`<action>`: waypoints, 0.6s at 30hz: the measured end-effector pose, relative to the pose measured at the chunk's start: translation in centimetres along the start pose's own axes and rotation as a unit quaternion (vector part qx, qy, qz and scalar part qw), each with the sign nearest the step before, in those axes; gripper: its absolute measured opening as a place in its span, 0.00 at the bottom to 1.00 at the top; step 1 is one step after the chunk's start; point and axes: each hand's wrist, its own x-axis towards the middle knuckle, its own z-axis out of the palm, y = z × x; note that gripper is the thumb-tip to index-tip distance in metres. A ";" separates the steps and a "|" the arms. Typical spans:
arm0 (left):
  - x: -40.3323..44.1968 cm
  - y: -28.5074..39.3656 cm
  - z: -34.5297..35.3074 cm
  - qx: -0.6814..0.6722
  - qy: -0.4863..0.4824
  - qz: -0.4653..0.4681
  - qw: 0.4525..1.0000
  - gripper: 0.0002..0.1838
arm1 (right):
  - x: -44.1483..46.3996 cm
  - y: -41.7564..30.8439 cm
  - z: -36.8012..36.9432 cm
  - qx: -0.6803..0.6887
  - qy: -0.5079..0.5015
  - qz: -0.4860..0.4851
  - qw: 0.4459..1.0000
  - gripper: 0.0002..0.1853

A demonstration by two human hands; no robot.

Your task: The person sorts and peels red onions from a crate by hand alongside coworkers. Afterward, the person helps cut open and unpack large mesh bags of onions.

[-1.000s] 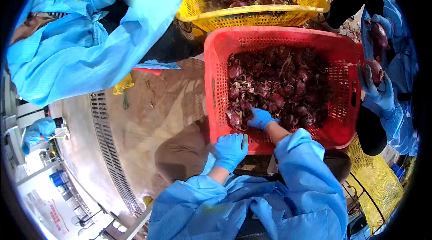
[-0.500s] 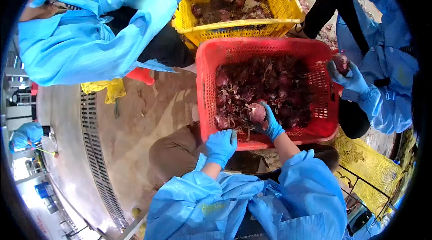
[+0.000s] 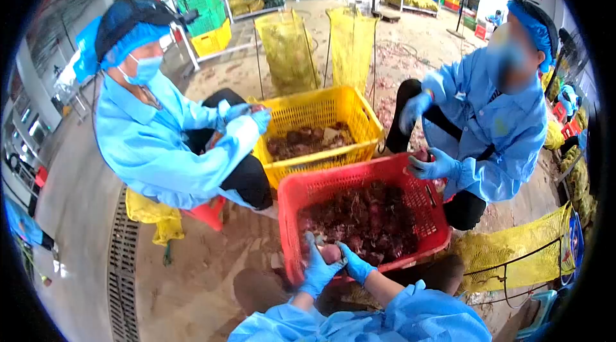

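Note:
A red onion [image 3: 331,253] is held between my two blue-gloved hands over the near edge of the red crate [image 3: 301,183]. My left hand [image 3: 317,271] wraps around its left side. My right hand [image 3: 355,265] closes on it from the right, with the fingertips partly hidden. Below, the crate holds many red onions [image 3: 375,213] among loose dry skins and roots.
A yellow crate [image 3: 324,157] with onions stands behind the red one. Co-workers sit at left [image 3: 173,143] and right [image 3: 494,124], each with an onion in hand. Yellow mesh bags [image 3: 350,47] stand beyond; another mesh bag [image 3: 513,249] lies at right. A floor drain [image 3: 123,265] runs at left.
The head camera has tilted up, showing more of the room. My left hand has come up to the onion that my right hand held alone before.

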 end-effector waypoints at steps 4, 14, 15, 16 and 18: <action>0.3 2.2 -1.9 0.040 -0.106 -0.044 0.993 0.59 | -0.4 -1.0 0.6 0.013 0.005 -0.011 1.000 0.34; 0.2 -0.3 -1.8 0.284 -0.023 0.033 0.958 0.42 | -2.0 -1.5 4.6 -0.191 0.064 -0.135 0.970 0.43; 0.2 0.3 -2.0 0.285 -0.023 0.036 0.958 0.42 | -2.8 -1.9 5.4 -0.159 0.071 -0.133 0.976 0.45; -0.2 0.8 -2.2 0.247 -0.032 0.044 0.967 0.42 | -3.5 -2.4 5.9 -0.134 0.088 -0.112 0.981 0.40; -0.3 1.6 -2.4 0.209 -0.040 0.055 0.976 0.43 | -3.5 -2.4 5.7 -0.118 0.082 -0.129 0.981 0.35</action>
